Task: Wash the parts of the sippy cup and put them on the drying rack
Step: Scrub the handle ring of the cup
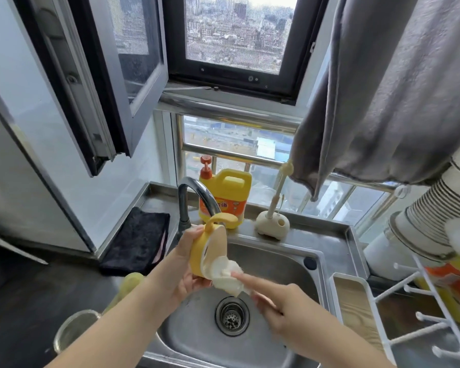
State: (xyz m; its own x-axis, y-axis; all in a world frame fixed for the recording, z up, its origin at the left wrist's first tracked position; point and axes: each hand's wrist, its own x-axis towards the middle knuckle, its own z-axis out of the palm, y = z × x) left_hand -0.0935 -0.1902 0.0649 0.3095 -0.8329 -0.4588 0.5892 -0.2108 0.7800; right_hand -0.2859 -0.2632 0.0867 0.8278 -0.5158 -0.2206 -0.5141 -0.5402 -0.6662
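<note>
Over the steel sink (274, 258), my left hand (189, 264) grips a yellow sippy cup lid (209, 243) with a curved handle, its open underside turned to the right. My right hand (279, 298) holds a white sponge brush (227, 277), index finger stretched along it, and the brush head sits at the lid's lower rim. A white drying rack (433, 312) with pegs stands on the counter at the right. A steel cup (75, 330) stands at the lower left, with a yellow-green piece (129, 284) behind it that I cannot identify.
The chrome tap (197, 195) arches just behind the lid. A yellow detergent jug (227, 195) and a brush holder (272, 225) stand on the ledge behind the sink. A black cloth (138, 240) lies at the left. A wooden tray (356, 306) borders the sink at the right.
</note>
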